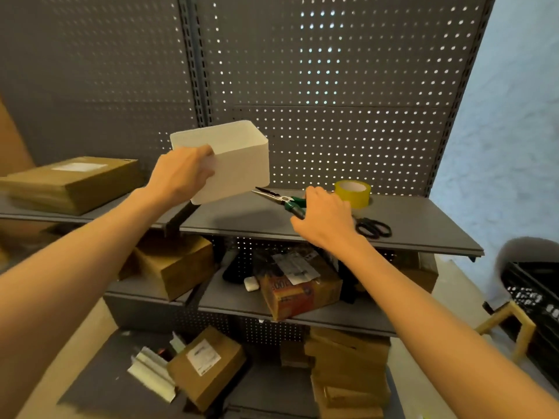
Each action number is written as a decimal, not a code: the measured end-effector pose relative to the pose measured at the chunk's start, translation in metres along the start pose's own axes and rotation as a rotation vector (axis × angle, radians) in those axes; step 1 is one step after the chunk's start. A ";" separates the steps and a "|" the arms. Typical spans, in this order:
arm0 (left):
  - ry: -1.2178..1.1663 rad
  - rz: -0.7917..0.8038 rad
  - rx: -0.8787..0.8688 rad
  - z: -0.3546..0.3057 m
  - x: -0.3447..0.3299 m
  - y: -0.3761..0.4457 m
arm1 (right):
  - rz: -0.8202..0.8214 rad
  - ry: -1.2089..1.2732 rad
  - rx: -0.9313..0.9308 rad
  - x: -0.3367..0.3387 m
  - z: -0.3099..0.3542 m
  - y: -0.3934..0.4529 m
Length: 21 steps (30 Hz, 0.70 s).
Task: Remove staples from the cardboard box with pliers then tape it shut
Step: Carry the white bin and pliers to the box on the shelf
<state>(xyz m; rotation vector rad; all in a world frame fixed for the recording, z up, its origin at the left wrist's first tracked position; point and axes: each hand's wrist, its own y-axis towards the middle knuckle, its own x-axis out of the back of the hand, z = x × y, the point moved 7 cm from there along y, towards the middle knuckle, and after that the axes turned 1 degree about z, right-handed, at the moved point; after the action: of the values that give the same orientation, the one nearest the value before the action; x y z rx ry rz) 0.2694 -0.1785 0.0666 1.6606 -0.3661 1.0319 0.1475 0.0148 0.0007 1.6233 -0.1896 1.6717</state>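
My left hand (181, 173) grips the near left edge of a white box (239, 164), which is lifted and tilted above the grey top shelf (408, 225). Green-handled long-nose pliers (279, 198) lie on that shelf, jaws pointing left. My right hand (325, 219) curls over the pliers' handles and hides most of them. A roll of yellowish tape (354, 192) stands just behind my right hand.
Black scissors (373, 228) lie to the right of my right hand. A flat brown parcel (72, 182) sits on the left shelf. Cardboard boxes (299, 288) crowd the lower shelves. Perforated metal panel (332, 86) backs the shelving. A black crate (538, 300) is at the right.
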 end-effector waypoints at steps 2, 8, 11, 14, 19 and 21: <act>0.011 0.011 0.001 0.028 0.009 -0.005 | 0.011 -0.012 0.034 -0.007 0.031 0.011; 0.088 0.015 -0.021 0.122 0.038 -0.012 | 0.010 -0.015 0.102 -0.034 0.138 0.042; 0.099 -0.005 -0.014 0.172 0.050 -0.020 | 0.010 -0.015 0.124 -0.051 0.189 0.056; 0.102 -0.017 -0.001 0.218 0.058 -0.029 | 0.013 -0.022 0.158 -0.071 0.236 0.064; 0.108 -0.021 -0.009 0.280 0.062 -0.042 | 0.046 -0.083 0.208 -0.102 0.298 0.084; 0.112 -0.022 0.012 0.304 0.061 -0.043 | 0.042 -0.074 0.207 -0.110 0.319 0.096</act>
<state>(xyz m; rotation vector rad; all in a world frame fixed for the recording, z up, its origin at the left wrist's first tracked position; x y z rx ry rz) 0.4678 -0.4204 0.0784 1.6066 -0.2680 1.1076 0.3252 -0.2880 -0.0046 1.8479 -0.0900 1.7101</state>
